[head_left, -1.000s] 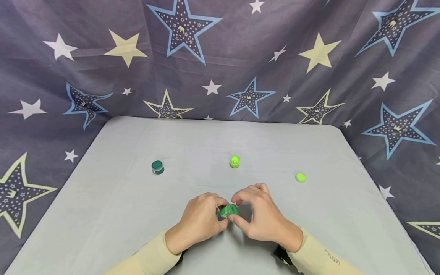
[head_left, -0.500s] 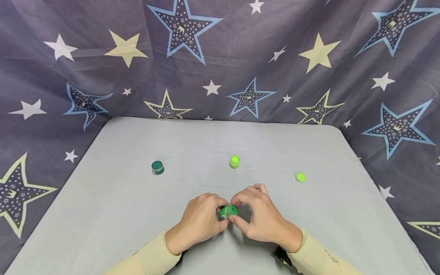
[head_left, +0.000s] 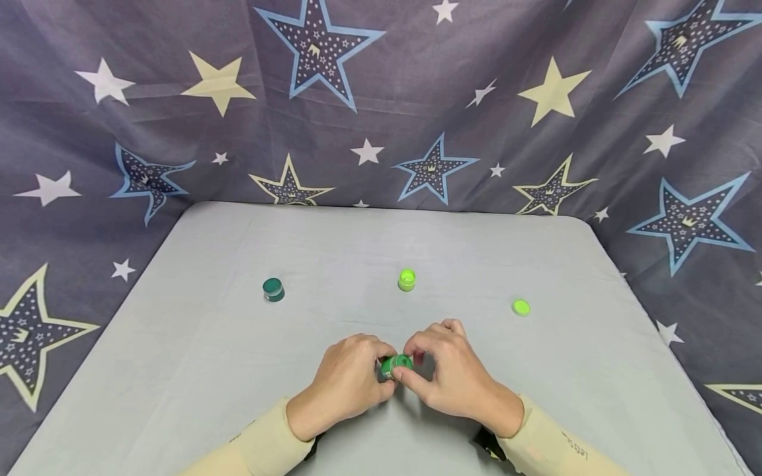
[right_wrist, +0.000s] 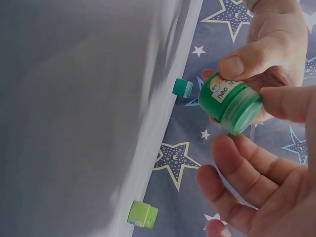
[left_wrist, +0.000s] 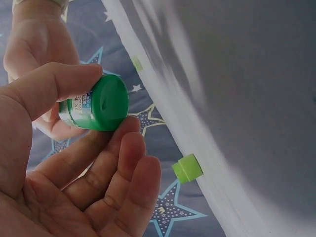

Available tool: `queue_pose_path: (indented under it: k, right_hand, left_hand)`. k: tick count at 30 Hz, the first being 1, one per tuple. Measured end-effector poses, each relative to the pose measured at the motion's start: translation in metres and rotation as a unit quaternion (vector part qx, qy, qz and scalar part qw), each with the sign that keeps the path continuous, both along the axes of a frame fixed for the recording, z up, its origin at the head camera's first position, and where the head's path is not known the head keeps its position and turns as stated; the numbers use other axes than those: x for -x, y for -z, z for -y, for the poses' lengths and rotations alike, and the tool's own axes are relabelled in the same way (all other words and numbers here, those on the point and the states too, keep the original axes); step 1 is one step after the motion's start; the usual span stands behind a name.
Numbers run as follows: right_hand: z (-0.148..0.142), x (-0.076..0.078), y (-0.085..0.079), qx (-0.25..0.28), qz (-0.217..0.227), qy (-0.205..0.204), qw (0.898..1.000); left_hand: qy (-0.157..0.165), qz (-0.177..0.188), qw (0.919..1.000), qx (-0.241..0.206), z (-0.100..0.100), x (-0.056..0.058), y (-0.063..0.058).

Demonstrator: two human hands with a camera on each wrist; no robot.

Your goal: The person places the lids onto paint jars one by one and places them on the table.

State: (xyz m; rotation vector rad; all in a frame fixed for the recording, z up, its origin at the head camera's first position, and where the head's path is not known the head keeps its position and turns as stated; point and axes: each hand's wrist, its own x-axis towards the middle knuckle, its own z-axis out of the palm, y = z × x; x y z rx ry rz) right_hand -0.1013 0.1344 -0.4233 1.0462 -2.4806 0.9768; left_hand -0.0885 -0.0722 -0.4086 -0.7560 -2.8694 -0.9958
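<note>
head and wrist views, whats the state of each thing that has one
Round green plastic jar: tilted, held; lid on or off unclear
Round dark-teal plastic jar: upright, closed
Round lime-green plastic jar: upright, open
Round lime-green plastic lid: off, lying flat
Left hand: grips the green jar
Right hand: pinches the green jar's other end

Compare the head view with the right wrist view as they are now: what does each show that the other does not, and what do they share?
Only the head view shows the light-green lid lying on the table.

Only the right wrist view shows readable "deli" lettering on the label of the held green jar.

Both show the left hand gripping that jar, the right hand touching it, the dark teal jar, the light-green jar and the star-patterned cloth.
</note>
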Motion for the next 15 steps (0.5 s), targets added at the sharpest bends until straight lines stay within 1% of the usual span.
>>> queue_pose_path:
  k: [9,15]
  right_hand:
    - [-0.0012,0.0007,0.0027,-0.014,-0.008,0.019,1.0]
    - [-0.0017,0.0014,0.0036,-0.02,-0.006,0.026,0.999]
  left_hand:
    - [0.003,-0.001,1.0,-0.002,-0.0002,-0.0002,0.0016]
    - [0.004,-0.004,1.0,-0.001,0.0001,-0.0001,0.0018]
